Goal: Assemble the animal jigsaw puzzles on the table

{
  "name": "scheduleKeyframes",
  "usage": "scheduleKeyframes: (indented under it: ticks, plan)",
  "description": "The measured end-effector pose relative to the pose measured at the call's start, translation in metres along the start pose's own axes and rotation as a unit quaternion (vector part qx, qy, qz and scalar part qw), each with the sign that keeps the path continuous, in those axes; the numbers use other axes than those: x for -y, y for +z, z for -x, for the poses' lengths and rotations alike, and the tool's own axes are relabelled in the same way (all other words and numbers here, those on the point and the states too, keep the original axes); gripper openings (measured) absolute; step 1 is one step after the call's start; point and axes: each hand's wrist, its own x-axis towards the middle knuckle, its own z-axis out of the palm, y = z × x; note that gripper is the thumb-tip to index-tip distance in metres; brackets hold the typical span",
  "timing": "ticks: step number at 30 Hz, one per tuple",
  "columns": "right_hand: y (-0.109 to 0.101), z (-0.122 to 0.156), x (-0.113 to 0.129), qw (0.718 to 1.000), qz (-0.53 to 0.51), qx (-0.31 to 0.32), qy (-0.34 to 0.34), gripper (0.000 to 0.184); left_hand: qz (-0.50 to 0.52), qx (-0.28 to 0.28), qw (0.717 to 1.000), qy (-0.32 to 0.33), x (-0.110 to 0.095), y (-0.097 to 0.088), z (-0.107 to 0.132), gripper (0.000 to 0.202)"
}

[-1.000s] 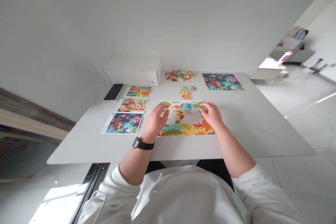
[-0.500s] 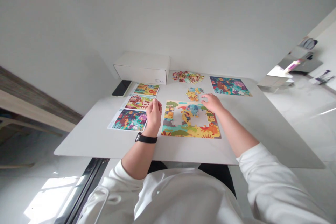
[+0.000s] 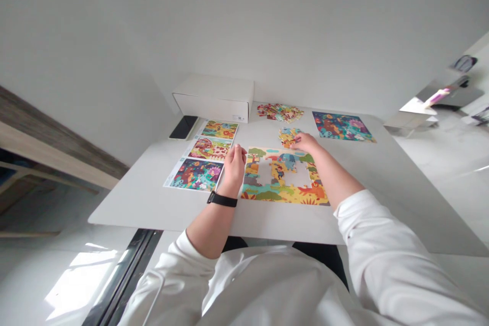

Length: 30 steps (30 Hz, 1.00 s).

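A partly assembled jigsaw puzzle (image 3: 267, 195) with jungle animals lies in front of me, with gaps in its middle. Just beyond its far edge is a small pile of puzzle pieces (image 3: 287, 135), mostly yellow and blue. My right hand (image 3: 305, 142) is at this pile, thumb and fingertips pinched on a puzzle piece at its near right side. My left hand (image 3: 234, 163), with a black band on the wrist, is held closed between the puzzle and the printed picture sheet (image 3: 196, 174). Its thumb presses on the curled fingers; whatever may be inside is hidden.
Farther back lies a larger heap of pieces (image 3: 280, 112). A completed dark forest puzzle (image 3: 344, 126) is at the far right. A white box (image 3: 214, 104) stands against the wall, with a phone (image 3: 184, 128) in front of it on the left.
My right hand has moved left onto the small pile, and its fingers have closed at a piece. My left hand stays closed in about the same place. The whole view has shifted slightly.
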Motion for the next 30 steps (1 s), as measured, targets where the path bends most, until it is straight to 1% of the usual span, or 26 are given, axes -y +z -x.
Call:
scheduleKeyframes:
  ticks: [6, 8, 10, 14, 18, 21, 23, 25, 27, 30]
  plan:
    - [-0.003, 0.005, -0.004, 0.997, -0.056, -0.024, 0.044, 0.028, -0.012, 0.012, 1.000, -0.003, 0.000, 0.002, -0.001, 0.055]
    - [-0.006, 0.008, -0.004, 0.994, -0.077, -0.037, 0.061, 0.022, -0.020, 0.018, 1.000, 0.002, 0.001, 0.001, -0.001, 0.055]
    - [-0.012, 0.010, -0.004, 0.989, -0.122, -0.039, 0.073, 0.018, -0.026, 0.025, 0.999, 0.007, 0.002, 0.000, -0.001, 0.055]
    - [-0.029, 0.018, -0.007, 0.963, -0.252, -0.029, 0.088, 0.022, -0.034, 0.034, 0.999, 0.012, 0.004, -0.002, -0.003, 0.054]
    - [-0.046, 0.035, -0.017, 0.947, -0.298, -0.037, 0.111, 0.026, -0.032, 0.037, 0.999, 0.010, 0.006, -0.004, -0.004, 0.051]
    - [-0.054, 0.055, -0.026, 0.929, -0.345, -0.048, 0.123, 0.027, -0.028, 0.050, 0.998, 0.012, 0.004, -0.004, -0.002, 0.047]
    - [-0.054, 0.071, -0.029, 0.917, -0.384, -0.053, 0.089, 0.032, -0.032, 0.066, 0.997, 0.016, 0.003, -0.004, 0.002, 0.044]
    - [-0.049, 0.089, -0.028, 0.906, -0.418, -0.054, 0.032, 0.038, -0.044, 0.086, 0.995, 0.025, 0.001, -0.003, 0.006, 0.041]
    - [-0.036, 0.106, -0.022, 0.896, -0.441, -0.051, -0.026, 0.041, -0.058, 0.106, 0.992, 0.035, 0.001, -0.003, 0.010, 0.039]
    - [-0.007, 0.127, -0.005, 0.878, -0.468, -0.066, -0.079, 0.039, -0.080, 0.126, 0.988, 0.040, 0.003, -0.005, 0.012, 0.039]
